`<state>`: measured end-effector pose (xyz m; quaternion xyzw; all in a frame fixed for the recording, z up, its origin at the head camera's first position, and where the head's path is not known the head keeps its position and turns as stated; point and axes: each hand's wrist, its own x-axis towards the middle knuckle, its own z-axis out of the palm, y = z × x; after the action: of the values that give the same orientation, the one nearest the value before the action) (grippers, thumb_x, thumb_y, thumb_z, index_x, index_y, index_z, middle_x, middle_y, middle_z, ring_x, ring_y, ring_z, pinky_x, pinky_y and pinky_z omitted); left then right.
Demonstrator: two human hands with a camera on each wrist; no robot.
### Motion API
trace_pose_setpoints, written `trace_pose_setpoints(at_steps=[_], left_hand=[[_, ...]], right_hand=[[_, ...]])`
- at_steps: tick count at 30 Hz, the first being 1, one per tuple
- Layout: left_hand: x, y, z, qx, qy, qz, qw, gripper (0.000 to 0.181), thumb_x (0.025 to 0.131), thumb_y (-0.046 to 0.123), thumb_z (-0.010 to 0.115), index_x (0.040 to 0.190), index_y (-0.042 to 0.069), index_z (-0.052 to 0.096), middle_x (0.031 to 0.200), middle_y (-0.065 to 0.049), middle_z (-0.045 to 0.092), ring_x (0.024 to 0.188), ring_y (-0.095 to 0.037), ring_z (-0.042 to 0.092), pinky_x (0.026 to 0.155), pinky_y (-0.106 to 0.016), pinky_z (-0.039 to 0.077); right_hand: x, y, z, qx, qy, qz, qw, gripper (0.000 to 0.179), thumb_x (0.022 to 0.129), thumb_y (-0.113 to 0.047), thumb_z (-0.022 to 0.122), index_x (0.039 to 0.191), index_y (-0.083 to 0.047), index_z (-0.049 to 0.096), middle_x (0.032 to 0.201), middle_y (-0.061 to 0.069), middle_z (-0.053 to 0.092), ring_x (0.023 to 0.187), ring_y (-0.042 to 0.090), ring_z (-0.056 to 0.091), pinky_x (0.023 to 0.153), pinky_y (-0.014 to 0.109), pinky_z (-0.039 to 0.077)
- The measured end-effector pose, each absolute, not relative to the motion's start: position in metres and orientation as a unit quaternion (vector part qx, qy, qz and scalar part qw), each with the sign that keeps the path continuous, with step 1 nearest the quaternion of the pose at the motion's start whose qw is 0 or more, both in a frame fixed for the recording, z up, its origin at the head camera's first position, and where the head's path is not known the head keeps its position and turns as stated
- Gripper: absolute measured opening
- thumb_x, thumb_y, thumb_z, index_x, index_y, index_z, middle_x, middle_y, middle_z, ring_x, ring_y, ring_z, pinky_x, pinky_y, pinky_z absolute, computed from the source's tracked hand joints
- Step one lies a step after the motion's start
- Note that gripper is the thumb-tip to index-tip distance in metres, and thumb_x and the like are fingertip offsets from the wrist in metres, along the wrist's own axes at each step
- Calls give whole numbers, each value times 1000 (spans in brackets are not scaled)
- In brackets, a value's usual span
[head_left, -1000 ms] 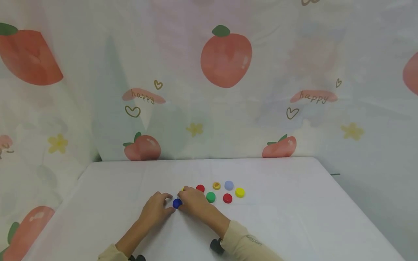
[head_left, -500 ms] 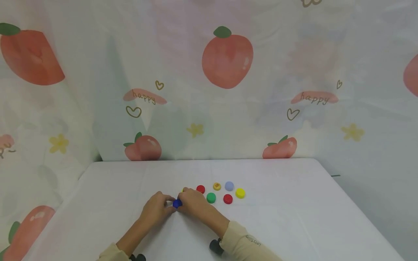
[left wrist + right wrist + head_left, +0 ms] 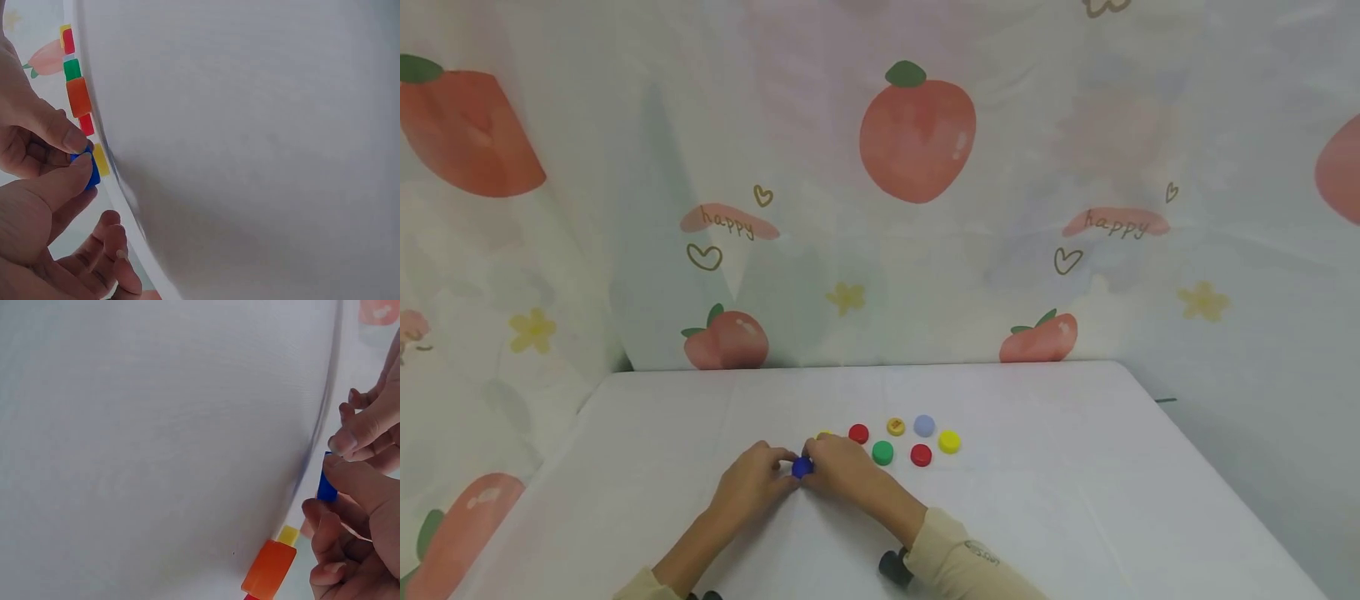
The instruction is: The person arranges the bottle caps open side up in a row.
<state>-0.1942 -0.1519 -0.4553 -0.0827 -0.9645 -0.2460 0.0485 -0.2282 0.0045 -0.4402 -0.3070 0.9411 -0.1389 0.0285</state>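
Between my two hands is a small blue bottle cap (image 3: 802,468), left of the other caps on the white table. My left hand (image 3: 751,487) pinches it from the left, thumb and fingertips at its edge; the left thumb overlaps the cap (image 3: 94,176) in the left wrist view. From the other side my right hand (image 3: 846,471) pinches it too, and in the right wrist view the right thumb lies along the blue cap (image 3: 325,487). A yellow cap (image 3: 825,434) shows partly behind the right hand. An orange cap (image 3: 270,569), hidden in the head view, stands near that hand.
Right of the hands lie red (image 3: 858,433), green (image 3: 883,453), gold (image 3: 896,427), pale blue (image 3: 924,426), another red (image 3: 921,455) and another yellow (image 3: 950,442) caps. Dark cylindrical gear (image 3: 895,568) sits at the right wrist. A fruit-printed cloth (image 3: 925,283) hangs behind the table.
The left fingertips have closed in on the blue cap, and the cap has shifted slightly left along with both hands. The other caps lie as before.
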Motion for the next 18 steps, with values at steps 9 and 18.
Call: trace_pose_setpoints(at_steps=[9, 18], left_hand=[[-188, -157, -452, -110, -946, -296, 67, 20, 77, 18, 78, 94, 12, 70, 76, 5, 61, 64, -9, 50, 56, -27, 42], [-188, -159, -450, -113, -908, -402, 13, 20, 81, 15, 73, 96, 4, 66, 76, 2, 66, 64, -10, 57, 54, -25, 47]], right_hand=[[-222, 6, -436, -285, 934, -201, 71, 30, 80, -19, 77, 105, -9, 64, 87, -2, 66, 79, 7, 61, 71, 15, 49], [-216, 12, -435, -315, 922, -218, 61, 30, 80, -19, 76, 106, -10, 62, 83, -5, 64, 74, 2, 58, 68, 11, 46]])
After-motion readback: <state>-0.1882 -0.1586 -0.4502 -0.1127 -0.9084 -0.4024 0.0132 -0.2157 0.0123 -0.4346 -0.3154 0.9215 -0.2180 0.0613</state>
